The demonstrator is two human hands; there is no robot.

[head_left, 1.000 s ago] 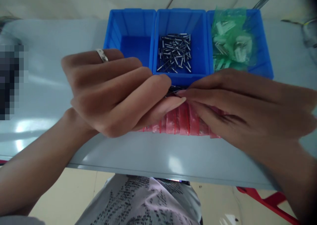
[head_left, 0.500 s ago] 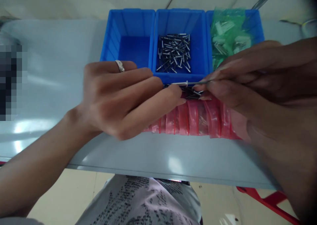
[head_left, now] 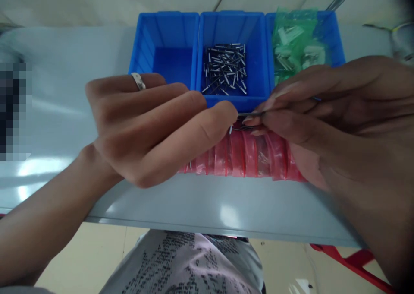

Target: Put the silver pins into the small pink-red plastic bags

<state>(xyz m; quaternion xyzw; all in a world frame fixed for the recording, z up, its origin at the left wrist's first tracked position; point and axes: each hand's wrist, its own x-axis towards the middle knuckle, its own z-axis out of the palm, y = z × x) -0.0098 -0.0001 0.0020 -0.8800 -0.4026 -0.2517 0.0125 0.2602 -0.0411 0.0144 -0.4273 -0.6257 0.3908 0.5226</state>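
Right hand [head_left: 326, 117]: fingers [head_left: 268, 117] clamped together on a steel blind rivet [head_left: 250, 114], one end hidden within the grip. The rivet lies just above a row of red plastic bags [head_left: 241, 153] and just below the middle blue bin [head_left: 233, 26]. Left hand [head_left: 145, 130]: fingers curled together, thumb tip just beside the rivet; any contact beneath it cannot be made out. Loose rivets [head_left: 224, 67] lie in that bin at 12 o'clock; green bags [head_left: 296, 43] fill the bin at 1 o'clock, contents unclear.
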